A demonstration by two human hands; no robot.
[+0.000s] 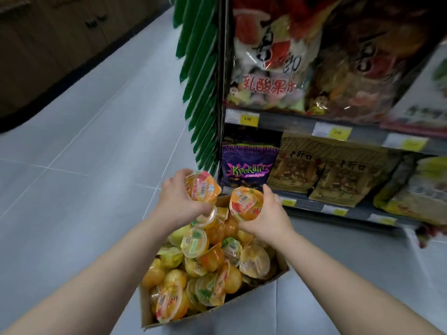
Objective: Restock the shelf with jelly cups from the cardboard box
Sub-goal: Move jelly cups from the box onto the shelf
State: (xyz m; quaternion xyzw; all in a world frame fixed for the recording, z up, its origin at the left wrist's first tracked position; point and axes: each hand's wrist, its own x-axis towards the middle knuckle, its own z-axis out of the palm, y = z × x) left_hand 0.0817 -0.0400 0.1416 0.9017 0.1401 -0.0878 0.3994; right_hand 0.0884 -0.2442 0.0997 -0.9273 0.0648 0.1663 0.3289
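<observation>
open grey floor left of the box; packed shelf close on the right

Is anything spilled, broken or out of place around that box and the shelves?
Nothing stands out. The clear plastic jelly cups lie jumbled at all angles in the brown cardboard box, but none shows on the grey tiled floor. The left hand grips one orange cup, the right hand a second orange cup; both look intact.
</observation>
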